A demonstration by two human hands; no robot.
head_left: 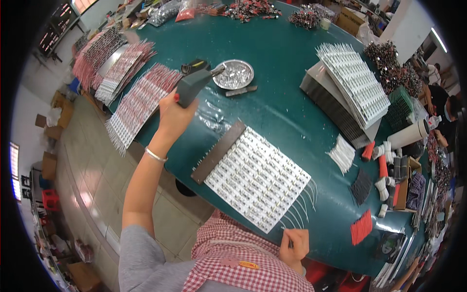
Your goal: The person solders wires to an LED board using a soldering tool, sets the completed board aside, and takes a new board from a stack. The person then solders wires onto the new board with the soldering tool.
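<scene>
My left hand (176, 117) is closed around the grip of a dark grey pistol-shaped hand tool (194, 86) with a red button. Its metal tip reaches the rim of a round metal dish (242, 73) holding small shiny pieces. Before me lies a white panel of small circuit boards (258, 177) in rows. A brown bar (219, 152) lies across its upper left end, and thin white wires (304, 204) curve off its right end. My right hand (295, 246) is curled beside the panel's near corner, close to the wires; its fingertips' contents cannot be made out.
Wired panels (141, 100) lie along the table's left edge. Stacked white panels (355, 87) rest on a grey block at right. Bundles of white wires (342, 155), black wires (361, 187) and red wires (361, 227) lie nearer. A flat tool (241, 91) sits below the dish.
</scene>
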